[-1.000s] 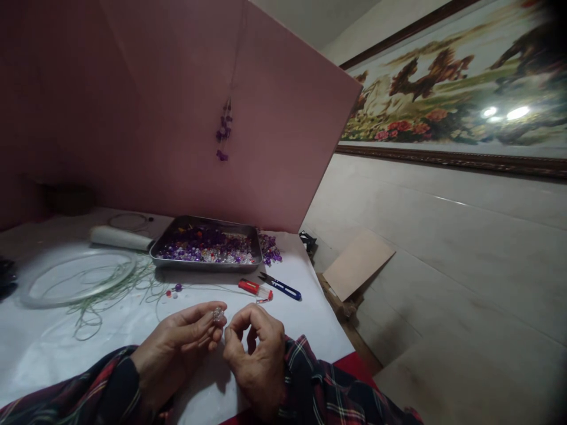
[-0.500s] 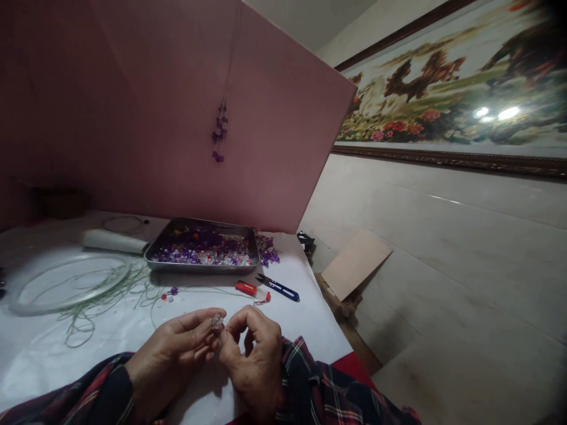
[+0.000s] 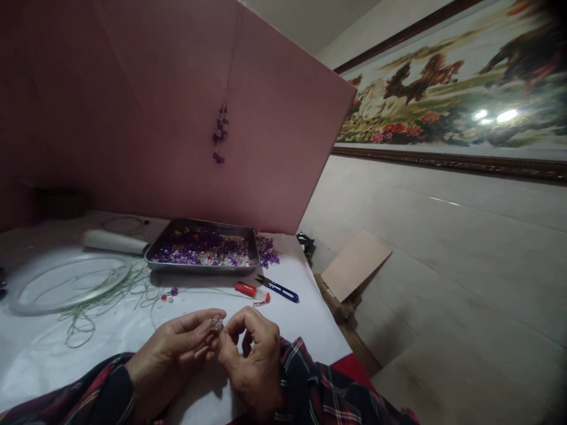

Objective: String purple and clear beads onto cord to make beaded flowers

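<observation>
A small cluster of clear beads (image 3: 217, 324) sits between the thumb and fingers of my left hand (image 3: 177, 345). My right hand (image 3: 252, 357) is closed in a pinch just to the right of the cluster, its thumb and forefinger tips close against it. Whatever those tips grip is too fine to make out. Beyond my hands lies a red lighter (image 3: 252, 290) with a clear body, and blue thread snips (image 3: 278, 288) rest beside it. A few loose beads (image 3: 172, 292), purple, red and clear, lie further left.
A metal tray (image 3: 204, 270) full of purple and clear beads stands at the back, with more purple beads (image 3: 267, 251) to its right. Left are tangled green cord (image 3: 95, 301), a clear ring-shaped coil (image 3: 26, 307) and a pale cone (image 3: 113, 242). A beaded strand (image 3: 220, 133) hangs against the pink panel.
My right hand has shifted very slightly to the left, toward the bead cluster. My left hand and the things on the table look unmoved.
</observation>
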Tool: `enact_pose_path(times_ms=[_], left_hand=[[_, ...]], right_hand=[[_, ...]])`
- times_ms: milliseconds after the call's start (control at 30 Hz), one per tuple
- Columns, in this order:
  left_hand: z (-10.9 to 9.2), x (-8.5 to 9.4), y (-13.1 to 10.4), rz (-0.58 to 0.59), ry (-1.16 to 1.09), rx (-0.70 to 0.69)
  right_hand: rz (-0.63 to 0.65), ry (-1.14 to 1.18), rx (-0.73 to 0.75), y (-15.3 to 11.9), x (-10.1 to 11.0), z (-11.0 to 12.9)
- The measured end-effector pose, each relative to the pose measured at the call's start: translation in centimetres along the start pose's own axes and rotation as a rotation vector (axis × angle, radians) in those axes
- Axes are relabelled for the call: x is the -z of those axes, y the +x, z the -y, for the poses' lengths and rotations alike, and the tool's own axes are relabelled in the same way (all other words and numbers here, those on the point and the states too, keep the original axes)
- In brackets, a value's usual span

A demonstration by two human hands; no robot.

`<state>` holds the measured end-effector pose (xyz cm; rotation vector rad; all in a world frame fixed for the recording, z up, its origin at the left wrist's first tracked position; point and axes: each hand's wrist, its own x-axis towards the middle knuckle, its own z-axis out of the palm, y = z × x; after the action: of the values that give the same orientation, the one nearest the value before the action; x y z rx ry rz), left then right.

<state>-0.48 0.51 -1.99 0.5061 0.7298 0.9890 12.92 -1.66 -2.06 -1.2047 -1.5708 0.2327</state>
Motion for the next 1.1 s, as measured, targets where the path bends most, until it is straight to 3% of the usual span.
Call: enact_pose_path(times_ms=[300,600,1100], left_hand=[[-0.25,-0.43,-0.01,-0.045,-0.012,-0.011],[-0.08,-0.25,-0.04,0.047,0.022,0.022],[-0.11,0.10,-0.01,0.023,0.098,0.004]], right_hand=[[-0.021,-0.026,0.045,-0.09,-0.17,0.07],[-0.015,0.008,0.023,-0.11,-0.06,-0.02],[0.038,0.112,-0.050,0.01,0.12,0.05]])
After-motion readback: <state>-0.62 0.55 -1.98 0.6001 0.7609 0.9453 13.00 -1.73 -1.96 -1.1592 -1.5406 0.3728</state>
